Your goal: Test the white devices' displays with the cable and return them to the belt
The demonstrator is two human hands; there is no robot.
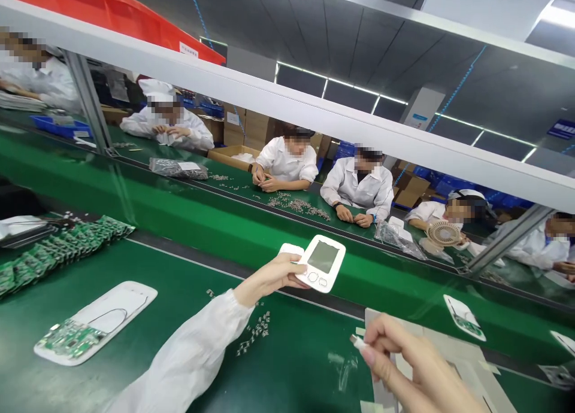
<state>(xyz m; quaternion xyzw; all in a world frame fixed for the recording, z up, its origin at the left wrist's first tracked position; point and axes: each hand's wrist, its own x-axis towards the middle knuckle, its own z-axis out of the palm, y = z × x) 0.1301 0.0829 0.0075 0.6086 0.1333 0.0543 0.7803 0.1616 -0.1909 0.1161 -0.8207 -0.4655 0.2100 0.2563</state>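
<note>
My left hand [281, 274] reaches out over the green bench, closed on a white device [330, 254] with a grey screen and several buttons. The thumb presses on its front near the buttons. Another white piece [291, 248] shows just behind that hand; whether it is touched, I cannot tell. In the lower right, my right hand [404, 359] pinches a white USB plug [357, 341] with a metal tip, pointing up and left. The plug is apart from the device. A white shell [112, 314] with a green circuit board [74, 338] and thin wires lies at left.
A row of green circuit boards [63, 251] stands at far left. Small metal parts [258, 329] lie scattered mid-bench. A grey board [377, 389] is taped beneath my right hand. Beyond, a green belt [202, 221] carries another white shell [462, 317]. Several co-workers sit opposite.
</note>
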